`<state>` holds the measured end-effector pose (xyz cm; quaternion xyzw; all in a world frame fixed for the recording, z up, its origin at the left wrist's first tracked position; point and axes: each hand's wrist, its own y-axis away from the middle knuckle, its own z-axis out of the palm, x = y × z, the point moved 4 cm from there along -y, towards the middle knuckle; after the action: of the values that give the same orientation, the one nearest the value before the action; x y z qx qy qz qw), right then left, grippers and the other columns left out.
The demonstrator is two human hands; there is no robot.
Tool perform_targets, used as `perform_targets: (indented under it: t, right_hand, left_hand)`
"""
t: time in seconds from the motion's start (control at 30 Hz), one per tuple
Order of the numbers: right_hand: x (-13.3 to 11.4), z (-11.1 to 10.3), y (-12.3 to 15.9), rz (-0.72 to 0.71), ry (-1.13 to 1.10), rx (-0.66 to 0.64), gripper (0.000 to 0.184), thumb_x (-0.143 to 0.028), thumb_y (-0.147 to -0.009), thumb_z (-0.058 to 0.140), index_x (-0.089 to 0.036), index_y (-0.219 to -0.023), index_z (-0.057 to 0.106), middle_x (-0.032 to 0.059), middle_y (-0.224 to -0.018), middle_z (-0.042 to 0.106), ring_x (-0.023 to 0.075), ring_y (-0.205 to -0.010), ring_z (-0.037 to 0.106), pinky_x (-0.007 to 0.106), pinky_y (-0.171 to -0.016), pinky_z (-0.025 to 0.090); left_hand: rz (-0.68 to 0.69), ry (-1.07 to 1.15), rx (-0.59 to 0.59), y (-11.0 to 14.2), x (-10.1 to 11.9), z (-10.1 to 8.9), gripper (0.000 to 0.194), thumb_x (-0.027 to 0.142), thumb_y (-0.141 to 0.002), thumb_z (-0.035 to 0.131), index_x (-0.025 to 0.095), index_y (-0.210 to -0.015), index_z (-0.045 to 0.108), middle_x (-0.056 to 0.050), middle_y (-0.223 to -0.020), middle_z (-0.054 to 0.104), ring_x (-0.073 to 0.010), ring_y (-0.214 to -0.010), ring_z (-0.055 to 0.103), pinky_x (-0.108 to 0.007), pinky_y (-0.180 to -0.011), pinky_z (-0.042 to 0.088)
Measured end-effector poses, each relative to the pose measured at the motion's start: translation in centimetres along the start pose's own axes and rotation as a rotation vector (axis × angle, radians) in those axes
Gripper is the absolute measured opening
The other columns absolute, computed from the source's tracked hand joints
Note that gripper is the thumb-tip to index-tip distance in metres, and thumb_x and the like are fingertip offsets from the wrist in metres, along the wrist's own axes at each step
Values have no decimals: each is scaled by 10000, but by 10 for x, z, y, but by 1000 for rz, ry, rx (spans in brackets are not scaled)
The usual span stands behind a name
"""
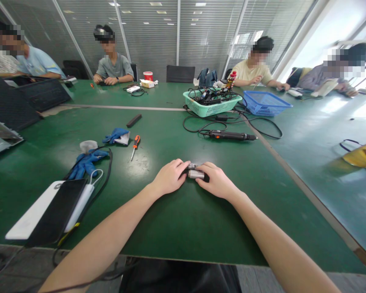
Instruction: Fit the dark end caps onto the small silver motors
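Near the middle of the green table, my left hand (171, 176) and my right hand (217, 180) meet around a small black-and-silver device (196, 174). Its silver metal cylinder shows between the hands, with a second, smaller silver piece just behind it. The fingers of my left hand are closed on the dark left end. On the opposite side, my right hand grips the black right end between thumb and fingers. Fingers cover both ends, so I cannot tell its exact kind or whether the two silver pieces are joined.
An orange-handled screwdriver (136, 143), blue gloves (87, 162) and a black bar (134, 121) lie ahead to the left. A phone (59, 209) rests near the front edge. Beyond are an electric screwdriver (232, 136), a green basket (212, 109) and a blue basket (266, 103). Several people sit around.
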<state>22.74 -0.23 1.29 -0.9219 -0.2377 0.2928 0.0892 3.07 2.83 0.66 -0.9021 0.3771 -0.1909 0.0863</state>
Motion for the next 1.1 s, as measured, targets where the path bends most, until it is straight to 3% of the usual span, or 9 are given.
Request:
perform_targets:
  t: [0.3, 0.73, 1.1]
  right_hand:
    - [-1, 0, 0, -11, -11, 7, 313, -230, -845, 672, -222, -1156, 641, 81, -1079, 658, 261, -1024, 625, 411, -932, 517]
    - [-2, -1, 0, -17, -23, 0, 276, -246, -822, 703, -233, -1085, 623, 71, -1050, 649, 259, -1000, 615, 401, -892, 508]
    - [-1, -2, 2, -63, -68, -21, 301, -234, -796, 720, -236, -1086, 638, 70, -1070, 650, 248, -992, 618, 387, -894, 510]
  left_hand:
    - [-56, 87, 30, 1, -3, -4, 209, 205, -933, 539, 213, -1138, 576, -61, -1086, 604, -220, -1028, 607, -358, -891, 536]
    - [-11, 12, 10, 3, 0, -6, 86, 212, -907, 552, 203, -971, 609, -54, -972, 604, -214, -925, 591, -346, -803, 519]
    - [63, -5, 2, 3, 4, -4, 294, 202, -932, 537, 195, -1214, 618, -78, -1058, 623, -236, -1011, 584, -379, -888, 518]
